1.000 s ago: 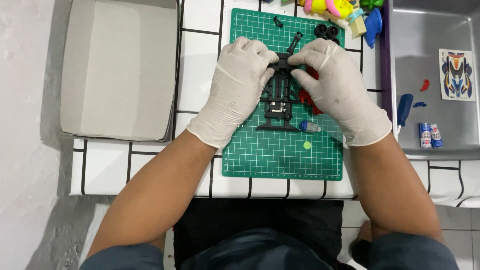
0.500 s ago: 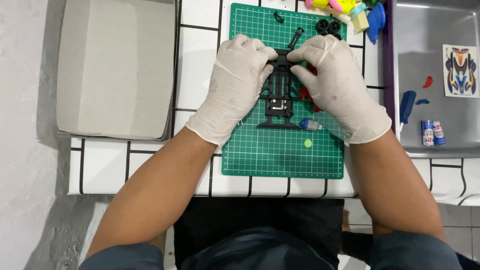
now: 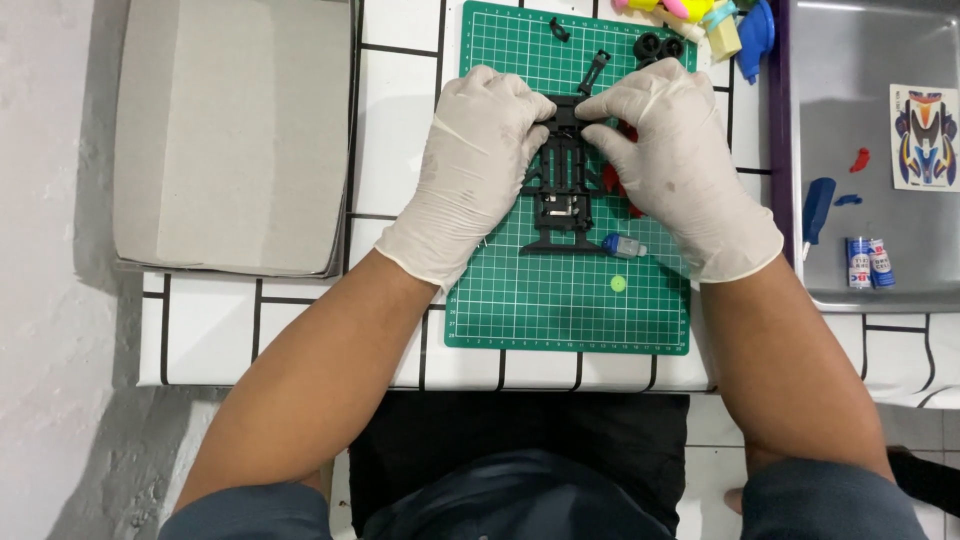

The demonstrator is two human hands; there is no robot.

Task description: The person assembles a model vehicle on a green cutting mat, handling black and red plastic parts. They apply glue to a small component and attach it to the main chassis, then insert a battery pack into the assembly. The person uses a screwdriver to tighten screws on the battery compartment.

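Lying in the metal tray (image 3: 820,120) right of the hands: sticker sheet (image 3: 925,137), two small batteries (image 3: 867,262). Gripping the black toy-car frame (image 3: 558,190) between left hand (image 3: 475,165) and right hand (image 3: 680,165), fingers curled, palms down, over the green mat (image 3: 570,300).

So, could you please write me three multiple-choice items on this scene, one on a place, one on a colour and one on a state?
1. Where does the black plastic chassis frame lie?
A. on the green gridded cutting mat
B. in the grey metal tray
C. on the grey cardboard lid

2. What colour are the gloves on both hands?
A. blue
B. white
C. black

3. How do the left hand and right hand meet the frame?
A. both rest apart from it
B. only the left touches it
C. both grip its far end

Key: A, the frame sits on the mat; B, both gloves are white; C, the fingertips of both pinch the far end.
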